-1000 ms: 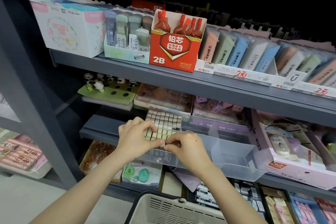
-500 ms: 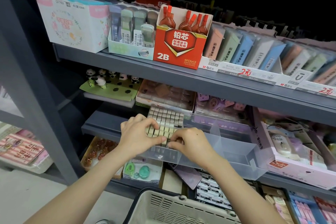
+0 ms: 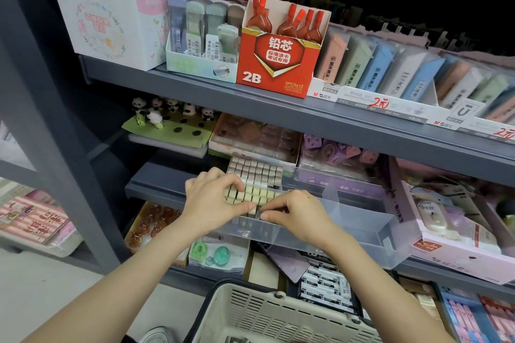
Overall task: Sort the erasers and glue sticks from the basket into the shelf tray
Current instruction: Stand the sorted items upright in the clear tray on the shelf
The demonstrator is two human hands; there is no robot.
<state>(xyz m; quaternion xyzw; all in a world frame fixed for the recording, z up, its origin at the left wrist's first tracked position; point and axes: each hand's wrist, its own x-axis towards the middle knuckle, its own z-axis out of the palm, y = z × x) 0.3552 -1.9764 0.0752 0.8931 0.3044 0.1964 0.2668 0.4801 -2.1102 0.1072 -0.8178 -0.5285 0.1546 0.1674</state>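
Left hand (image 3: 214, 203) curled bracing eraser rows (image 3: 250, 196), right hand (image 3: 298, 213) pinching one eraser (image 3: 253, 213), frame centre; seat it flush in tray (image 3: 362, 221).

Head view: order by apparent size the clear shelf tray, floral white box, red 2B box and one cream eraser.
Largest first:
clear shelf tray, nearest the camera, so unsure
floral white box
red 2B box
cream eraser

A red 2B lead box (image 3: 274, 64) stands beside pastel packs (image 3: 390, 69).
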